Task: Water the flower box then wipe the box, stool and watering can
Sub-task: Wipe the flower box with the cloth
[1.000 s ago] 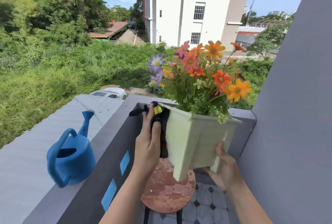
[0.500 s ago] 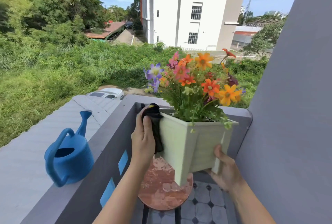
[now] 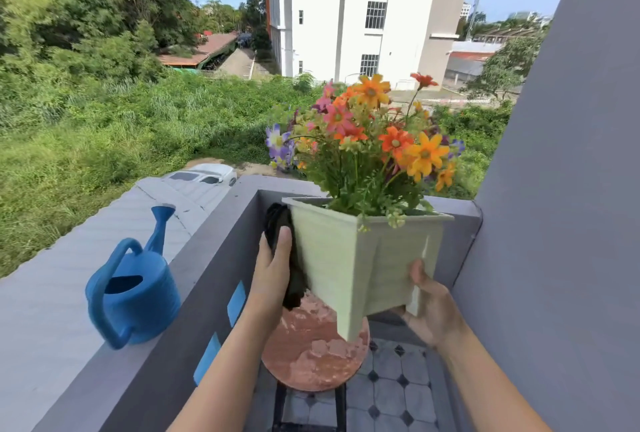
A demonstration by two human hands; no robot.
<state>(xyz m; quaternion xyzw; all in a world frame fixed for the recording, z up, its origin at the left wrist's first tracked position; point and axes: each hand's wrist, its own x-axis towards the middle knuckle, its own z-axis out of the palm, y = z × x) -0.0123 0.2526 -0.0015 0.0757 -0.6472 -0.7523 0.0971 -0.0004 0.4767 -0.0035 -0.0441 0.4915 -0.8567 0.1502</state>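
On the far left we see a blue plastic watering can (image 3: 133, 291) standing upright on the grey top of the balcony wall (image 3: 221, 220), its spout pointing away from us, well apart from everything else. Moving right, our left hand (image 3: 272, 270) presses a dark bunched cloth (image 3: 282, 244) flat against the left side of the pale green square plastic flower box (image 3: 349, 258), fingers closed over the cloth. The box, filled with orange, pink and purple flowers (image 3: 367, 134), is held tilted in the air above the round reddish worn-topped stool (image 3: 311, 352). On the right, our right hand (image 3: 429, 307) grips the box's lower right corner from below, beside the grey side wall (image 3: 561, 189).
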